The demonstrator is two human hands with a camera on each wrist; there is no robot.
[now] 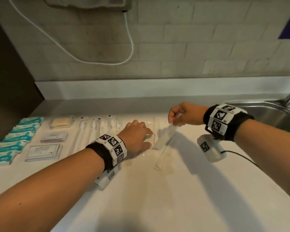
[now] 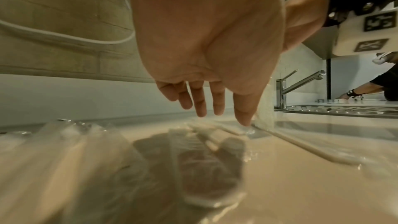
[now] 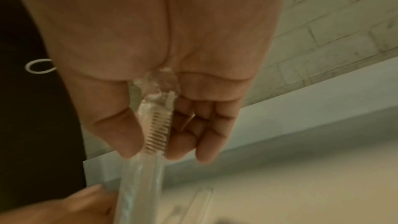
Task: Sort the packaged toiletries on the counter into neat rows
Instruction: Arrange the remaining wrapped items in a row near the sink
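Note:
My right hand (image 1: 176,114) pinches the top end of a clear-wrapped comb (image 1: 165,137), which hangs slanting down with its lower end near the counter. In the right wrist view the thumb (image 3: 120,125) and fingers (image 3: 193,134) hold the comb (image 3: 156,134) by its teeth end. My left hand (image 1: 138,136) lies flat, fingers straight, on clear-wrapped packs (image 1: 149,138) just left of the comb. The left wrist view shows my left hand (image 2: 215,111) with its thumb tip touching a wrapper (image 2: 247,131). A long thin wrapped item (image 1: 160,158) lies beside it on the white counter (image 1: 157,198).
Sorted rows fill the left of the counter: teal packs (image 1: 15,139), beige soap packs (image 1: 60,123), white sachets (image 1: 54,137) and wrapped toothbrushes (image 1: 97,126). A steel sink (image 1: 266,114) with a faucet (image 2: 282,91) sits at the right. Another person's arm (image 2: 366,89) works beyond it.

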